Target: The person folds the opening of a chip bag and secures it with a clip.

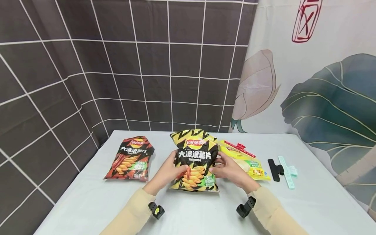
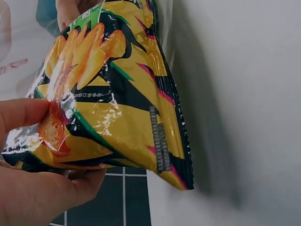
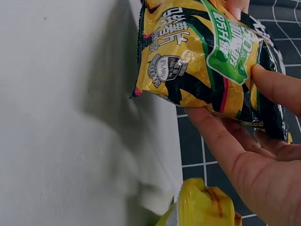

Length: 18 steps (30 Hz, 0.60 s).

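Both hands hold a black-and-yellow bag of potato chips (image 1: 194,160) at its two sides, tilted above the white table in front of me. My left hand (image 1: 168,172) grips its left side, thumb on the printed front and fingers behind, as the left wrist view shows. On the opposite side my right hand (image 1: 230,170) pinches the bag the same way, its thumb beside the green label in the right wrist view. The bottom seam (image 2: 176,122) hangs just off the tabletop and casts a shadow. The bag's back is hidden.
A red-and-black chip bag (image 1: 132,160) lies at left. Behind my right hand lies a yellow chip bag (image 1: 249,163) with a red sealing clip (image 1: 239,148) across its top. Farther right are a black clip (image 1: 274,170) and a mint-green clip (image 1: 287,172). Hanging cloths back the table.
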Each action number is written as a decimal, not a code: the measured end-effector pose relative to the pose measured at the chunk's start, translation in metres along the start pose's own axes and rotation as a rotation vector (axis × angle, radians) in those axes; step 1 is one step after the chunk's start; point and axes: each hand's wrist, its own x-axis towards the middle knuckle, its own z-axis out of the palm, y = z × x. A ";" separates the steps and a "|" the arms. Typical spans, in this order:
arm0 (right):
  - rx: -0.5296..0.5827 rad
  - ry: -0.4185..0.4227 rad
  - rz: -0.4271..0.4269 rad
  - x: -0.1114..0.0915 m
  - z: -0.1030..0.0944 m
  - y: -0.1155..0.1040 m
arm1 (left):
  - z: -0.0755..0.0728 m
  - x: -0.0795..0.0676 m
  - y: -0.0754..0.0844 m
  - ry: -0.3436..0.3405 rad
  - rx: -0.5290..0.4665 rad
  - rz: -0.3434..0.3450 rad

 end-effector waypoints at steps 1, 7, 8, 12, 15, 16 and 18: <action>-0.010 -0.005 -0.012 -0.002 -0.001 0.000 | 0.000 -0.001 0.001 -0.002 0.008 0.008; -0.046 -0.006 -0.077 -0.010 -0.007 -0.002 | 0.001 -0.006 0.006 0.008 0.086 0.064; -0.058 0.002 -0.087 -0.011 -0.007 -0.002 | 0.001 -0.006 0.007 0.009 0.097 0.077; -0.101 0.039 -0.120 -0.015 -0.008 -0.003 | 0.002 -0.008 0.010 0.009 0.114 0.131; -0.124 0.057 -0.138 -0.018 -0.009 -0.004 | 0.003 -0.009 0.011 0.016 0.119 0.166; -0.129 0.062 -0.142 -0.018 -0.009 -0.004 | 0.004 -0.009 0.012 0.017 0.121 0.176; -0.137 0.071 -0.148 -0.020 -0.010 -0.005 | 0.005 -0.010 0.013 0.020 0.123 0.188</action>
